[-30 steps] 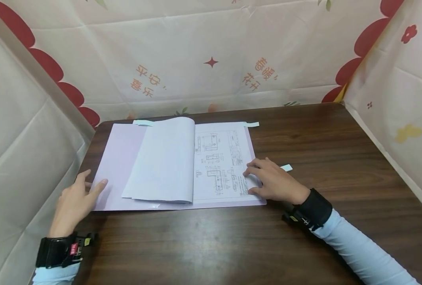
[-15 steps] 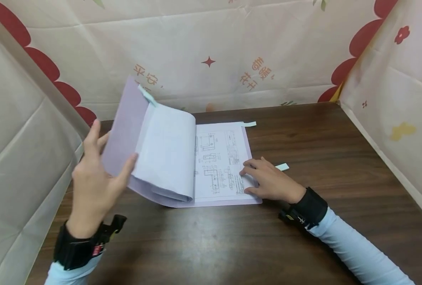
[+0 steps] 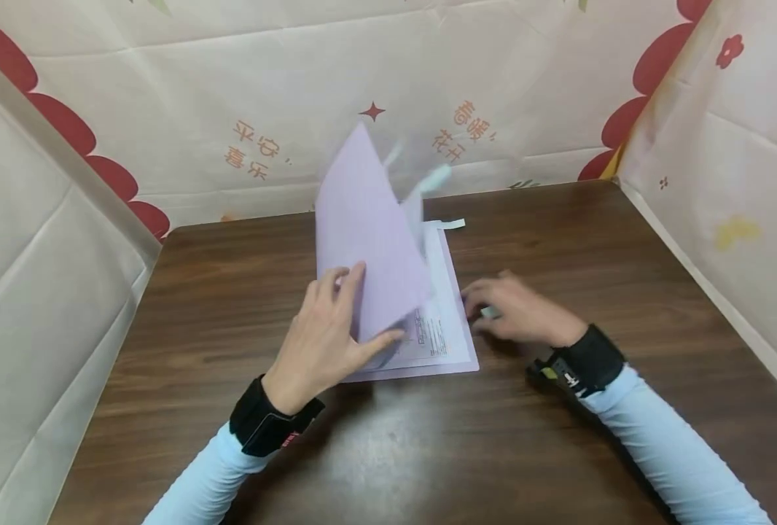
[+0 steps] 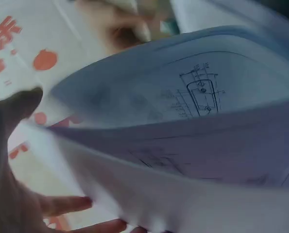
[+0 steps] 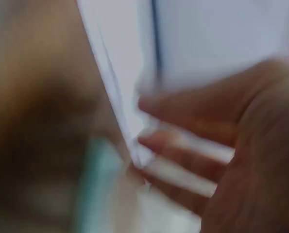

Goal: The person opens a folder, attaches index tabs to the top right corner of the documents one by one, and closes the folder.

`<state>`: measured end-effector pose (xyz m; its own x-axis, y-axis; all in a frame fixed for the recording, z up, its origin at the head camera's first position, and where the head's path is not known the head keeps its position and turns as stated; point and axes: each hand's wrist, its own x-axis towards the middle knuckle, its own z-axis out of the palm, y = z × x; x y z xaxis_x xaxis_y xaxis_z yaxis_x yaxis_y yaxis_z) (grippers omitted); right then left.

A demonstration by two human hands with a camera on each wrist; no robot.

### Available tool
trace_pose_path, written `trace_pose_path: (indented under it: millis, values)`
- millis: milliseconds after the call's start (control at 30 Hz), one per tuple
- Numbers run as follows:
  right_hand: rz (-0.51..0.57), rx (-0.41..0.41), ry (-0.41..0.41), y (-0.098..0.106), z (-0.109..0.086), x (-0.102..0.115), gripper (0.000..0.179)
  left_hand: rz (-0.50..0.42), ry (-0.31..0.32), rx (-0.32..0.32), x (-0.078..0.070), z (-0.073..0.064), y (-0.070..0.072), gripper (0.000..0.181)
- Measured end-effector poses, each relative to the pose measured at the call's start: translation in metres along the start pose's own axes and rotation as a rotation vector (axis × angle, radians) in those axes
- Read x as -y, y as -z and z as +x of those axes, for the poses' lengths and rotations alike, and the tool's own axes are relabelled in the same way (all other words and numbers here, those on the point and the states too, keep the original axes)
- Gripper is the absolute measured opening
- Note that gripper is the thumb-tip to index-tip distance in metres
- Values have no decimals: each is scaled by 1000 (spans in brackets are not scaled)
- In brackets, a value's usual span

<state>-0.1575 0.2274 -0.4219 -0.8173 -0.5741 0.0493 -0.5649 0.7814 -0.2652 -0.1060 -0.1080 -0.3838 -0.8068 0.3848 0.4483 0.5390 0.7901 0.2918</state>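
A light purple folder (image 3: pixel 372 219) of drawing sheets (image 3: pixel 437 292) stands partly raised on the table, its left cover swung over toward the right. My left hand (image 3: pixel 323 339) rests against the outer face of that cover, fingers spread; in the left wrist view the thumb (image 4: pixel 20 109) stands apart from the paper. Between cover and base, curved sheets with line drawings (image 4: pixel 200 92) show. My right hand (image 3: pixel 513 310), blurred, is low at the folder's right edge, fingers slightly bent. A small pale strip (image 3: pixel 490 312) shows among its fingers; whether they touch it is unclear.
A pale tab (image 3: pixel 450 224) sticks out at the folder's upper right, and a blurred one (image 3: pixel 436 180) rises above it. The brown wooden table (image 3: pixel 244 306) meets a printed white cloth (image 3: pixel 297 95) at the back and sides.
My left hand has lifted the left cover and its sheets and swept them rightward. My right hand has moved off the page to the folder's right edge, near the pale strip.
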Motion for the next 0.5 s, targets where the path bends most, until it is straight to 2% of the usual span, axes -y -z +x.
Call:
trace_pose_path:
  millis: [100, 200, 333, 500]
  values:
    - [-44, -87, -114, 34, -11, -13, 15, 35, 22, 133, 2, -4, -14, 102]
    - [-5, -138, -212, 57, -20, -18, 13, 51, 20, 185, 8, -7, -22, 97]
    - [39, -141, -229, 68, -21, -17, 14, 79, 14, 230, 15, -5, -29, 91]
    - [52, -160, -204, 66, -18, -11, 14, 101, 31, 378, 18, 0, -35, 94]
